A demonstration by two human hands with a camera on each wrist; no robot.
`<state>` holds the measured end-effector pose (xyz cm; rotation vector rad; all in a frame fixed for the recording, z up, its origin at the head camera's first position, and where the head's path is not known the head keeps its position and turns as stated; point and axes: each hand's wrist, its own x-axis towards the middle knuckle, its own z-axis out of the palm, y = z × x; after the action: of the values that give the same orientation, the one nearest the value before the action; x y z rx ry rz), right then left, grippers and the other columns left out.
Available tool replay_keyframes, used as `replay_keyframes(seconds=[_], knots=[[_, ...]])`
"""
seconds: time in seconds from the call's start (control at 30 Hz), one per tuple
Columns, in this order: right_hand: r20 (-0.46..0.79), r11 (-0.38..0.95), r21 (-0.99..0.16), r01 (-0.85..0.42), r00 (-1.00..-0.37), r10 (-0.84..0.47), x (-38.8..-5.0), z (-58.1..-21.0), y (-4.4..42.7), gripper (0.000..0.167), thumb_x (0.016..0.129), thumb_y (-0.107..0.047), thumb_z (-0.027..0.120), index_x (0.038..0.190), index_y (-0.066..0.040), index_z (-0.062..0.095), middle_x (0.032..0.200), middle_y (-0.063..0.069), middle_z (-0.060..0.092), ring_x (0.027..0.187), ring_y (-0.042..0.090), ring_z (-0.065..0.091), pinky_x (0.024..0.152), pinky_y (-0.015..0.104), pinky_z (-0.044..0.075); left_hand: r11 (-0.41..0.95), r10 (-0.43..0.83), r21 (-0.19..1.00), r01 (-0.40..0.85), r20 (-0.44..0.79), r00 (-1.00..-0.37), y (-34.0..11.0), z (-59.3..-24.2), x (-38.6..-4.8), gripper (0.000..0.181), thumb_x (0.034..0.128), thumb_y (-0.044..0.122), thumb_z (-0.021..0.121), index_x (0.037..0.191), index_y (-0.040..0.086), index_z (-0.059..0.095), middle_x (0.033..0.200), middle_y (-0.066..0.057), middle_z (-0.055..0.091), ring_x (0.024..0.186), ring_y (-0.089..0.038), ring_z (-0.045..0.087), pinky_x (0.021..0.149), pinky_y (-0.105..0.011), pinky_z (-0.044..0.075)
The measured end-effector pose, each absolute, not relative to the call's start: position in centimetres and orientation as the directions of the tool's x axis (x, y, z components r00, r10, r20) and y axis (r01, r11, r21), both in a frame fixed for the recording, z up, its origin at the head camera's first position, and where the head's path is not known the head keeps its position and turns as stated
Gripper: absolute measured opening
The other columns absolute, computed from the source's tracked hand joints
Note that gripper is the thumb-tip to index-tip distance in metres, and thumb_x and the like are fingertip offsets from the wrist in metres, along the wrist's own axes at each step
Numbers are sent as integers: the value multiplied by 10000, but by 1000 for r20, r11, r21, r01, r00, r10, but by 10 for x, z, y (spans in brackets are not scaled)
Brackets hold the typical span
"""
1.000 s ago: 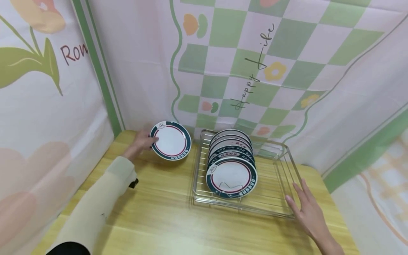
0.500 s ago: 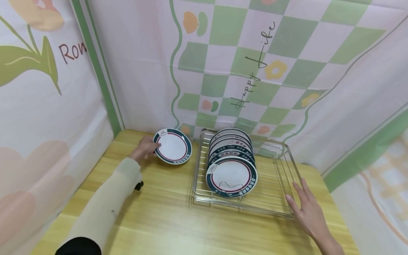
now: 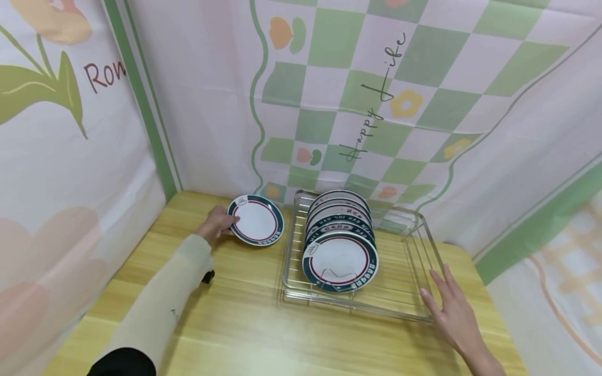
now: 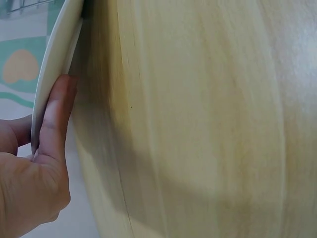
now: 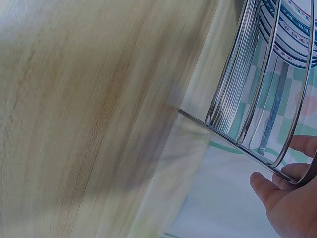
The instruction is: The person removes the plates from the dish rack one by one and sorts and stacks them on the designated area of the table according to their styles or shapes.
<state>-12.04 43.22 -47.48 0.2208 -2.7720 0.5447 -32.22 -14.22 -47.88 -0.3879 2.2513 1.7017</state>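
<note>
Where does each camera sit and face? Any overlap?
Head: on head, facing forward-down at wire rack, held plate; left hand, right hand, cream sleeve show.
Left wrist: on that wrist, facing held plate, wooden tabletop; left hand shows.
Right wrist: on that wrist, facing wire rack, wooden tabletop; right hand shows.
Head and right wrist share the racked plates.

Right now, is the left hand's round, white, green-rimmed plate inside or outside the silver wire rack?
Outside: the left hand holds the plate beside the rack.
</note>
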Motion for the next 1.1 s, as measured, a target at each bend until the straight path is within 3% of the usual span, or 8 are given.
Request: replay_keyframes(seconds=[0.23,0.5,0.87,1.1], knots=[[309,914,-354,-200,-947,-87,-120,-475,433,600,1097,-289,545,1562,63,404,1725,286,113,1430,666,291,986,846,310,282,-66,856,-434,-433,-899,-141,-481,-327,386,1077,54,582,1381,-172,513,858,-127,660,603,-129,664,628,-251,612],[315,914,-352,-200,-945,-85,-120,-475,433,604,1094,-289,551,1567,57,402,1724,287,119,1421,670,300,992,847,308,310,-88,839,-448,-444,-892,-141,-488,-332,399,1049,31,627,1369,-166,492,949,-165,644,649,-164,663,646,-264,615],[322,915,-351,-197,-943,-80,-119,-476,431,601,1092,-289,555,1563,55,409,1724,286,121,1415,671,308,982,851,310,495,-129,785,-373,-358,-925,-138,-487,-328,250,973,79,759,1062,-89,597,790,-112,634,522,-125,611,539,-238,573],[330,913,-354,-204,-940,-82,-119,-475,431,615,1090,-287,558,1576,50,391,1725,282,120,1423,668,301,989,848,310,683,-106,680,-267,-270,-957,-138,-483,-323,295,944,164,807,895,-21,582,753,-110,636,503,-132,596,502,-238,532]])
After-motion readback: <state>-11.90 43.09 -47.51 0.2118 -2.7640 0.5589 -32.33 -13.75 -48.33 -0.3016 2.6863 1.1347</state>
